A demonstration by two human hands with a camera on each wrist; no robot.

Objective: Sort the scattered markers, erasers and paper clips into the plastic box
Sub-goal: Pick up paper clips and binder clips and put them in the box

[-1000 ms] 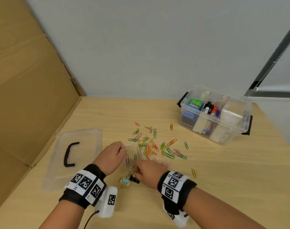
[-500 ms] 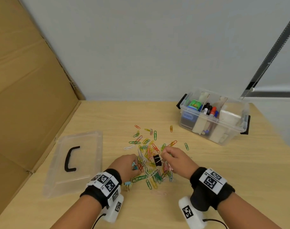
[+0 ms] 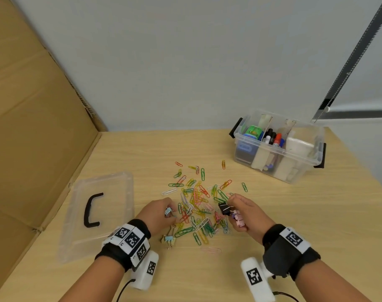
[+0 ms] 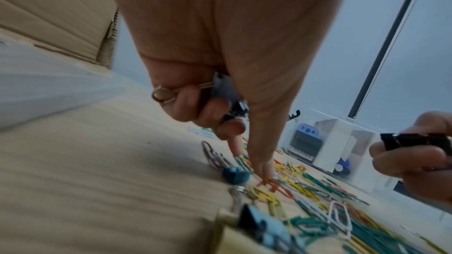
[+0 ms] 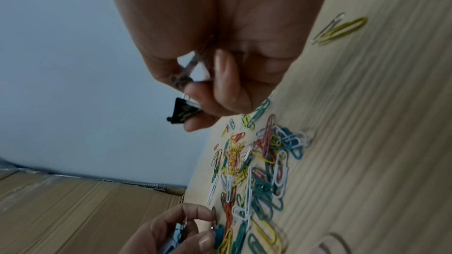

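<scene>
Presently the right hand [image 3: 243,211] pinches a black binder clip [image 3: 224,209] with pink clips [image 3: 238,219] curled in its palm, and the left hand [image 3: 158,212] grips a pale blue binder clip [image 3: 168,211]. Both hands sit at the edges of the pile of paper clips [image 3: 198,205] on the table [image 3: 294,214]. Well apart stands the plastic box [image 3: 277,147], markers [image 3: 272,137] upright in its middle compartment, its lid [image 3: 98,212] lying left.

wooden table [image 3: 294,214], perhaps laminate; paper clips [image 3: 198,205]
</scene>
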